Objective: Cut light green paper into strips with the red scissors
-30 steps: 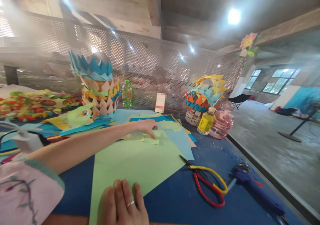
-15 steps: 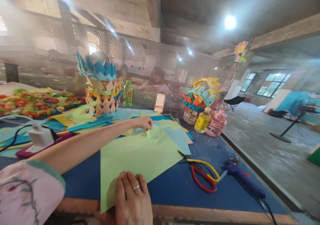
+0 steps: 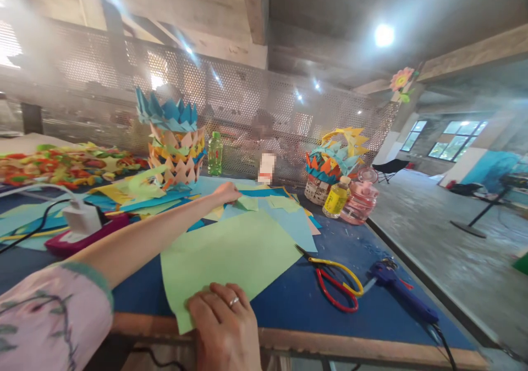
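Note:
My left arm reaches across the table, and my left hand (image 3: 226,193) pinches a small light green paper scrap (image 3: 248,202) among loose coloured sheets. My right hand (image 3: 225,327) rests at the table's near edge, fingers curled together over the near end of a large light green sheet (image 3: 235,250). That sheet lies on the blue tabletop (image 3: 297,310), and its near corner hangs over the wooden edge. A light blue sheet (image 3: 295,225) lies partly under it.
Scissors with yellow and red handles (image 3: 336,286) and a blue glue gun (image 3: 402,291) lie to the right. Two paper baskets (image 3: 173,140) (image 3: 334,162), a green bottle (image 3: 214,154), a yellow bottle (image 3: 335,198) and a pink jar (image 3: 361,200) stand behind. A white charger (image 3: 80,217) sits at the left.
My left hand took hold of the small green scrap and moved it back and left. The large green sheet slid toward me under my right hand, and its corner now overhangs the edge.

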A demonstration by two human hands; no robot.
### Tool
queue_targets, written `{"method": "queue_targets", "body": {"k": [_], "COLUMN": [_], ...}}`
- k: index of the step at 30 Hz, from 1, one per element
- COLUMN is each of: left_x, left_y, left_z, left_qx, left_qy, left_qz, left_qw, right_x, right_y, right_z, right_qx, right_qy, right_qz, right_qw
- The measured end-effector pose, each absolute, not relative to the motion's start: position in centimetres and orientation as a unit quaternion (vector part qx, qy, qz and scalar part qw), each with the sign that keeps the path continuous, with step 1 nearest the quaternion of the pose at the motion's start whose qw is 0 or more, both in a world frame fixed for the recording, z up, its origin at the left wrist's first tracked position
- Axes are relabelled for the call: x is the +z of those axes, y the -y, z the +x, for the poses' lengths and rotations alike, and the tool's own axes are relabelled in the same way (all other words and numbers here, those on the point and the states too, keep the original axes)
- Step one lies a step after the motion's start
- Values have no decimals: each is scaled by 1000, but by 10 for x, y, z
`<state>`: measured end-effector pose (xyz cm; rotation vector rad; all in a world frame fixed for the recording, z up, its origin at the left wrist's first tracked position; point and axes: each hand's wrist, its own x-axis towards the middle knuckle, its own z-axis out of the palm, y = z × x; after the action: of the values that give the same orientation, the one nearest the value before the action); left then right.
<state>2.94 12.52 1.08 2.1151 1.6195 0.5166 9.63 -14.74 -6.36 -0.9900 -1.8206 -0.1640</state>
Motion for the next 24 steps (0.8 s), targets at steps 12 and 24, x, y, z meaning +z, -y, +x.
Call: {"method": "queue_targets", "body": {"k": [12,24], "left_x": [91,-12], "left_y": [19,135], "left_z": [16,-56], "left_qx": [109,94], "left_qy": [-347,-278], "left_qz": [930,956], "left_qw": [48,-16], "right_x": [-69,-61], "right_y": [186,211], "right_z": [163,249], "right_qx": [-107,-14], "right_qy": [730,817], "right_qz": [-382,-417], "right_qw": [557,399]}}
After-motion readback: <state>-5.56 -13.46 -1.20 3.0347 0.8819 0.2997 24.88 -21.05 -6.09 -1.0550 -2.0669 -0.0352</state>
